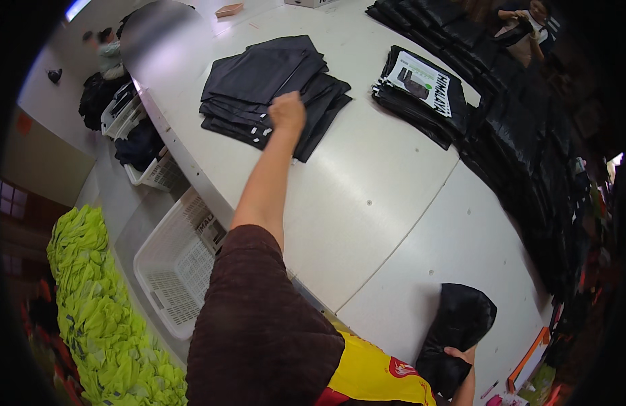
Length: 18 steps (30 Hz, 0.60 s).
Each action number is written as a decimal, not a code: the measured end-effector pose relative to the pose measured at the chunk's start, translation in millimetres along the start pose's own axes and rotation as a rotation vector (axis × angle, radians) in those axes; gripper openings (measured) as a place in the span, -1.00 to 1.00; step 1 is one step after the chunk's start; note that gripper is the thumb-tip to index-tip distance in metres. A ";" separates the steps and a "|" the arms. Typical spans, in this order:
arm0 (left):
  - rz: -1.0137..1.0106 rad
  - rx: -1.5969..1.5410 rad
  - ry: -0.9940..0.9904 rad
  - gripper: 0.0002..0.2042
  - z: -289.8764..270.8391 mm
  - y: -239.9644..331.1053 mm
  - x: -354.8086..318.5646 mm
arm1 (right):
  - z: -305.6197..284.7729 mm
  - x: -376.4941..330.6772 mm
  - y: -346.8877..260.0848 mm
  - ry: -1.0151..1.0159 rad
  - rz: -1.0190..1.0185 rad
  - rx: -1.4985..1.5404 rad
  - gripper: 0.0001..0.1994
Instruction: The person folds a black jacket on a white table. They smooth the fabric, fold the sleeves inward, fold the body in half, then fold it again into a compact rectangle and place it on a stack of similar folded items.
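Note:
My left arm (255,196) reaches far across the white table. At its end my left hand (288,114) is closed at the edge of a black folded garment (262,71), on a fanned stack of similar dark pieces with small white tags. Its fingertips are partly hidden, pressed against the cloth. Near the table's close edge, at lower right, my right hand (464,362) grips a folded black cloth item (455,325), thumb on top. The lower part of that item runs behind my yellow-and-red clothing.
A black pile with a printed white card (421,81) lies at far right, beside long rows of black packs (522,135). Left of the table stand white plastic baskets (171,271) and a lime-green fabric heap (100,318). Another person (532,30) is at upper right.

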<state>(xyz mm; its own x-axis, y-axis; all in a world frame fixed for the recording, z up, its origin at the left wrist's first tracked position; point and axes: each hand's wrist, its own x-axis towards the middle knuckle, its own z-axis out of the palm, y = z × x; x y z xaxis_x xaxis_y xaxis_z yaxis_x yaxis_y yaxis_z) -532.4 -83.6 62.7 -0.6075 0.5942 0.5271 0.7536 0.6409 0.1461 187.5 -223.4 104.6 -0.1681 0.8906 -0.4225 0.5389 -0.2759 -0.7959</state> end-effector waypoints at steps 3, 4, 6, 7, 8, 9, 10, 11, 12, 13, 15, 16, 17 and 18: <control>-0.264 -0.021 -0.369 -0.72 -2.2 -24.5 14.0 | -17.4 -1.6 16.9 0.112 0.049 0.079 -0.13; -0.239 0.014 -0.366 -0.76 7.7 -38.3 18.7 | -19.6 -7.6 15.6 0.127 0.082 0.107 -0.16; -0.144 0.073 -0.310 -0.82 15.8 -47.5 21.9 | -24.9 -16.9 19.5 0.147 0.126 0.139 -0.21; -0.074 0.096 -0.256 -0.85 13.7 -47.2 20.5 | -26.3 -20.7 22.6 0.156 0.147 0.154 -0.23; -0.005 0.119 -0.200 -0.88 10.7 -46.7 17.9 | -27.9 -24.2 24.8 0.167 0.163 0.170 -0.26; 0.149 0.063 -0.039 -0.90 1.0 -38.7 12.5 | -28.3 -27.0 26.6 0.173 0.176 0.185 -0.28; 0.301 0.007 0.125 -0.92 -8.9 -25.9 5.7 | -27.7 -25.0 27.0 0.174 0.184 0.201 -0.31; 0.424 -0.100 0.103 -0.93 -16.9 -9.0 -8.2 | -27.9 -21.9 25.8 0.169 0.189 0.211 -0.33; 0.526 -0.215 0.038 -0.93 -27.4 9.7 -31.0 | -30.2 -17.0 24.0 0.161 0.191 0.224 -0.35; 0.678 -0.510 0.192 -0.93 -35.1 34.6 -62.4 | -29.8 -12.8 22.1 0.159 0.191 0.239 -0.38; 0.809 -0.535 -0.357 -0.93 -63.3 86.1 -142.7 | -29.1 -8.5 20.5 0.150 0.196 0.270 -0.42; 0.909 -0.683 -0.364 -0.92 -69.8 106.9 -194.9 | -30.5 -9.4 20.4 0.142 0.193 0.284 -0.45; 0.990 -0.856 -0.481 -0.92 -79.5 125.4 -247.4 | -33.6 -10.5 20.6 0.134 0.183 0.303 -0.47; 1.174 -0.928 -0.644 -0.81 -107.9 139.9 -282.0 | -37.1 -14.3 22.2 0.129 0.185 0.323 -0.49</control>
<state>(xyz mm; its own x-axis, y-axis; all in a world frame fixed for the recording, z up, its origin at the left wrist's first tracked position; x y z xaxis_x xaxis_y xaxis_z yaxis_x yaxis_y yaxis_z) -228.5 -213.9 24.8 0.5585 0.7637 0.3237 0.5913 -0.6403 0.4903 232.6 -228.9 109.1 0.0232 0.8477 -0.5300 0.2598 -0.5170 -0.8156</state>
